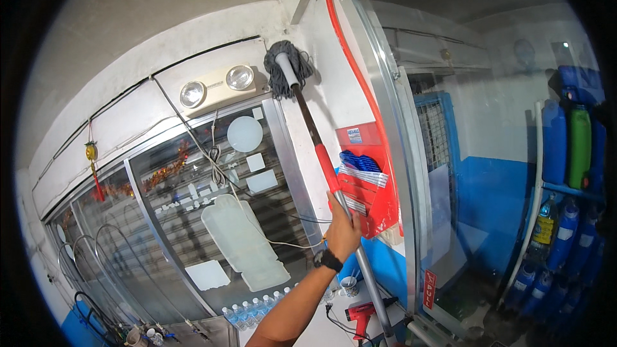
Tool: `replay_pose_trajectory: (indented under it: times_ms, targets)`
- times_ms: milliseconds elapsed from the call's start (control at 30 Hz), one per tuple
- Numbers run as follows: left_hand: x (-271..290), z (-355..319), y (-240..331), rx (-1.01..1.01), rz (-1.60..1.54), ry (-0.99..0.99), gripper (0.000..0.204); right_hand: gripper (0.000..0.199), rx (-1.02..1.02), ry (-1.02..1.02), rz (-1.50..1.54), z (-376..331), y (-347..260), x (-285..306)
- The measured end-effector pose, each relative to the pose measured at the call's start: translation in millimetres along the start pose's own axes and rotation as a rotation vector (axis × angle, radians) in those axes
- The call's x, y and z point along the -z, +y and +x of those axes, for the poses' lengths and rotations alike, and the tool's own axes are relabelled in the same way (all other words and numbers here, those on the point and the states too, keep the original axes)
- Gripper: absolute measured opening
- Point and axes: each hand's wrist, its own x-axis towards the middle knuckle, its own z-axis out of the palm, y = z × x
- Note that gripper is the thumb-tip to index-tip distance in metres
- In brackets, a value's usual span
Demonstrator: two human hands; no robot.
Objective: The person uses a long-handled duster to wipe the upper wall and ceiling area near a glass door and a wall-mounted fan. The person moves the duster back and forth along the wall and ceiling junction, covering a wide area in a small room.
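Note:
My left hand point(344, 232), with a black watch on its wrist, is closed round the pole of a mop point(310, 125). The pole slants from the lower right up to the left, with a red section above my hand and a silver one below. At its top, the grey string mop head point(277, 81) is against or close to the wall in the upper corner, beside a twin-lamp emergency light point(215, 88). Behind the pole, a red wall holder point(379, 205) carries papers and something blue. My right hand is out of view.
A glass door point(437, 218) stands at right, with bottles on a rack. Cables point(215, 170) hang before the shuttered window. Below are several small water bottles point(247, 313) and a red gun-shaped tool point(362, 315) with a cord. A red hose point(350, 58) runs down the wall.

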Motion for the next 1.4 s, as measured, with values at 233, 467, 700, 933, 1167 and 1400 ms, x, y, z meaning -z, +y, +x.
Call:
replay_pose_trajectory:
  times_ms: [233,467,700,933,1167,1400]
  targets:
    - [-11,12,6,-0.082,0.039,0.06,0.1,0.05,0.008,-0.133,0.052,12,-88,22]
    - [13,113,19,0.084,0.108,0.025,0.095,0.068,-0.093,-0.2,0.379,81,-161,3]
    - [-7,13,7,0.059,-0.114,-0.075,0.099,0.069,-0.242,-0.179,0.316,28,-65,-2]
    - [-35,-81,8,0.124,-0.202,-0.119,0.097,0.069,-0.362,-0.045,0.175,-40,-24,4]
    - [-5,13,7,-0.048,-0.176,0.036,0.094,0.069,-0.449,-0.198,0.394,-1,-112,-2]
    - [16,62,5,0.018,-0.185,0.019,0.094,0.06,-0.47,-0.22,0.362,41,-140,-24]
